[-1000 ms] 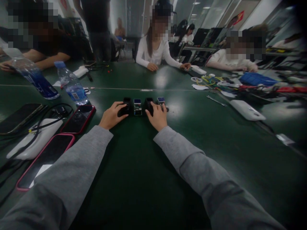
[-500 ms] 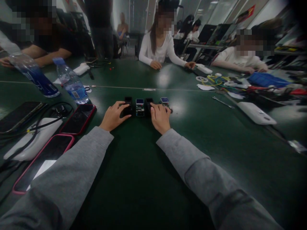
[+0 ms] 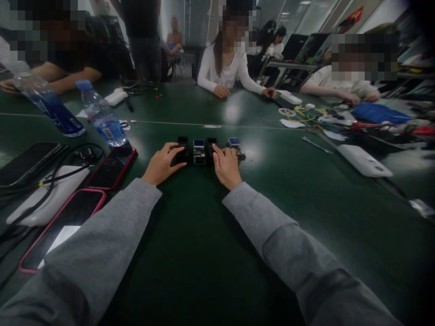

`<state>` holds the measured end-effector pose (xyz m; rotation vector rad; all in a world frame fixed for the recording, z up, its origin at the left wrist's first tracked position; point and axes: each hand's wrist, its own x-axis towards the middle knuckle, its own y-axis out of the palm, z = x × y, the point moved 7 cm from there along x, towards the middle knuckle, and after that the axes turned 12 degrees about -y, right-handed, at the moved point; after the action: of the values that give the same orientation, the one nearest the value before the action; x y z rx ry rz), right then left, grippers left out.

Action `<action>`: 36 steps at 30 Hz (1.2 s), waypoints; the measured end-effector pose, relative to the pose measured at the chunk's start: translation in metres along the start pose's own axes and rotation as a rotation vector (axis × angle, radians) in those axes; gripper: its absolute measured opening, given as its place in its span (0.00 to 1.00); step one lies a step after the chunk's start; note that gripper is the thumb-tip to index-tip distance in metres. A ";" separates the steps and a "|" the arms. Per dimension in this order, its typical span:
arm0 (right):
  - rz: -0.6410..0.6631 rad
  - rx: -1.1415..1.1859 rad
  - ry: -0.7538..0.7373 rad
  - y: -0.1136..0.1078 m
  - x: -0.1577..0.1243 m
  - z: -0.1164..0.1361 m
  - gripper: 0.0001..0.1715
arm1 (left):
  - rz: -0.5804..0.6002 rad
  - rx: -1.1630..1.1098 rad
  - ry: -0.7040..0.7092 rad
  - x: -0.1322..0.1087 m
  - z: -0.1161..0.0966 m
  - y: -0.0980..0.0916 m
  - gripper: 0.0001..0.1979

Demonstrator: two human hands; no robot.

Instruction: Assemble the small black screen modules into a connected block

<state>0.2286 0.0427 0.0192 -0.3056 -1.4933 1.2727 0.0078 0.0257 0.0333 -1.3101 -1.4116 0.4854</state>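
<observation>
Four small items stand in a row on the green table, two black and two with bare circuit boards. My left hand (image 3: 165, 164) has its fingers and thumb curved around the leftmost small black device (image 3: 182, 148). Beside it a circuit board with a small screen (image 3: 199, 151) stands between my hands, touched by neither. My right hand (image 3: 226, 165) grips a second small black device (image 3: 210, 144), fingertips on its top and thumb at its near side. Behind my right fingers is another circuit board with a screen (image 3: 234, 142), partly hidden.
To the left lie a red-edged phone (image 3: 112, 167), a pink-cased phone (image 3: 68, 226), a white power bank (image 3: 47, 194) and black cables. Two plastic bottles (image 3: 102, 115) stand behind them. On the right are a wrench (image 3: 317, 145), a white device (image 3: 365, 160) and tangled wires (image 3: 306, 113). People sit across the table.
Both hands stay at the black devices, with barely any movement. The view has shifted very slightly.
</observation>
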 end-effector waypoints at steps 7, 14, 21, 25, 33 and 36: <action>0.000 -0.014 0.003 0.000 0.001 -0.001 0.33 | 0.000 -0.013 0.000 0.000 0.000 0.000 0.28; -0.053 0.036 -0.006 -0.005 0.002 -0.001 0.32 | 0.018 -0.009 0.000 0.000 -0.001 0.002 0.28; -0.046 0.063 -0.025 -0.004 0.002 0.000 0.29 | 0.059 0.018 0.006 0.000 -0.002 0.007 0.30; -0.009 0.053 -0.047 -0.001 0.002 0.002 0.28 | 0.070 0.028 0.019 0.000 0.001 0.013 0.34; -0.007 0.072 -0.049 -0.002 0.002 0.003 0.26 | -0.001 -0.002 -0.011 0.002 0.009 0.014 0.38; -0.009 0.091 -0.047 -0.002 0.002 0.003 0.26 | -0.058 0.018 -0.082 0.002 0.011 0.007 0.36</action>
<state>0.2266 0.0419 0.0223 -0.2103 -1.4697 1.3450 0.0018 0.0338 0.0248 -1.2431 -1.5054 0.5169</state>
